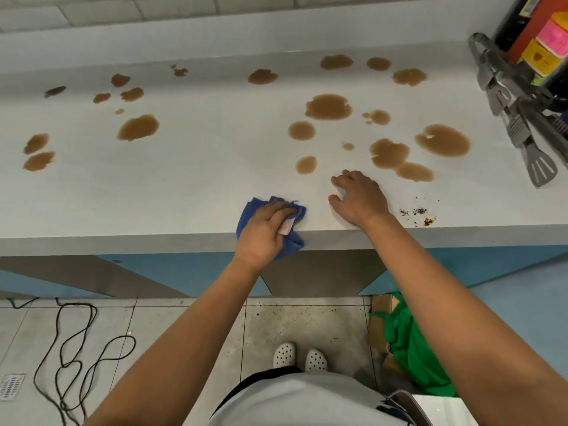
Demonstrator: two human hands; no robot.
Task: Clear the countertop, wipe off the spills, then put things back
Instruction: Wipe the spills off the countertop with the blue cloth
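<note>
The white countertop (199, 167) carries several brown spills, among them a large puddle (328, 106) at centre right and another (138, 127) at the left. My left hand (262, 232) holds a blue cloth (250, 210) with a white tag against the front edge, fingers curled over it. My right hand (358, 195) rests flat on the counter beside it, fingers spread, just short of a small spill (306, 164) and holding nothing. Dark crumbs (419, 212) lie by the front edge to the right.
Metal tongs and spatulas (519, 118) hang from a rack at the far right, beside colourful boxes (544, 53). On the floor lie a black cable (76, 342), a drain grate (10, 385) and a cardboard box with green cloth (412, 342).
</note>
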